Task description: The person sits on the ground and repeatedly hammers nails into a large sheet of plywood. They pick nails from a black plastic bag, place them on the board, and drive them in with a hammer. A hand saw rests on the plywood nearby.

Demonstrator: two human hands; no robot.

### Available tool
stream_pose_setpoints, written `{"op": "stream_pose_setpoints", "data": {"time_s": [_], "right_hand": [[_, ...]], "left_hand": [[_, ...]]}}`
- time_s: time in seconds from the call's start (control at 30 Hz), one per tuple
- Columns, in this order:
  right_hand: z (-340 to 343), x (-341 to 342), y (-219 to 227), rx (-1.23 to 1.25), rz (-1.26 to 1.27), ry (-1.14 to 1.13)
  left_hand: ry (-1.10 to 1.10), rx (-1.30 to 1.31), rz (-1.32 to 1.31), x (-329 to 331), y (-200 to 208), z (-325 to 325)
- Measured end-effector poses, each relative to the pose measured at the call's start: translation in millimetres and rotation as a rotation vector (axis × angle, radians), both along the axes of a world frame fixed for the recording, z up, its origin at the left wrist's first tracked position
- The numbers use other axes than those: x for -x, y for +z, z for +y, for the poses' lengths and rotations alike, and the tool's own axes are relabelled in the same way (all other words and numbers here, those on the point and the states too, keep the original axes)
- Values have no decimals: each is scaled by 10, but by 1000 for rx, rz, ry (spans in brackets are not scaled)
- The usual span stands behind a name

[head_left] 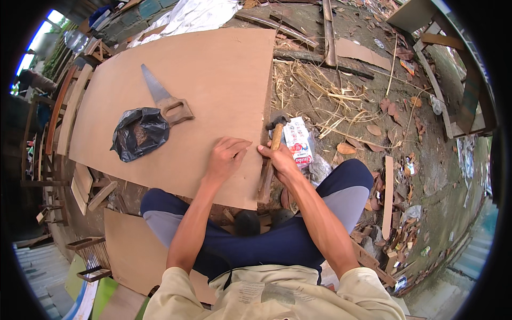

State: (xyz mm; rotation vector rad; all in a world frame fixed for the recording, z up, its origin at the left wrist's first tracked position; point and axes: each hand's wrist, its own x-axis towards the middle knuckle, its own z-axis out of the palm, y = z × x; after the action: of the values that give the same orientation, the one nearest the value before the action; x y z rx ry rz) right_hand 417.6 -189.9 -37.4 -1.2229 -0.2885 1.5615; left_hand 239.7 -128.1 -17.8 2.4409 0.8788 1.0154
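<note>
My right hand (280, 158) is wrapped round the wooden handle of a hammer (277, 136), its dark head pointing away from me past the board's right edge. The thumb lies along the handle side near that edge. Just left of it, my left hand (226, 156) rests over a large brown board (213, 69), fingers bent and pressed together. Whatever those fingers hold, if anything, is too small to make out. Farther left on the board lie a handsaw (162, 96) with a wooden grip and a crumpled black plastic bag (140, 133) holding small brown bits.
A wooden strip (266, 181) runs under the board's right edge, by my knees. Beside the hammer lies a white and red printed packet (298, 141). Straw (325, 90), dry leaves and wood scraps litter the ground to the right. Stacked planks (72, 109) stand at the left.
</note>
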Motion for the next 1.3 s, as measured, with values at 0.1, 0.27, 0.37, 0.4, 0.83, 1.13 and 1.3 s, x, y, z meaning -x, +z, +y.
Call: {"op": "stream_pose_setpoints", "data": {"time_s": [0.1, 0.27, 0.37, 0.4, 0.83, 1.13, 1.3], "right_hand": [[-29, 39, 13, 0, 5, -42], [-64, 49, 80, 36, -44, -28], [-27, 38, 127, 42, -78, -24], [-37, 36, 130, 54, -93, -27], [-46, 40, 140, 60, -78, -33], [-63, 41, 163, 61, -40, -49], [-89, 71, 206, 45, -141, -12]], "left_hand": [[28, 23, -16, 5, -26, -6], [99, 103, -6, 95, -27, -14], [108, 138, 3, 130, 6, 3], [124, 132, 27, 121, 34, -7], [152, 158, 45, 150, 27, -23], [141, 164, -14, 174, 18, 22], [122, 198, -56, 212, -45, 24]]}}
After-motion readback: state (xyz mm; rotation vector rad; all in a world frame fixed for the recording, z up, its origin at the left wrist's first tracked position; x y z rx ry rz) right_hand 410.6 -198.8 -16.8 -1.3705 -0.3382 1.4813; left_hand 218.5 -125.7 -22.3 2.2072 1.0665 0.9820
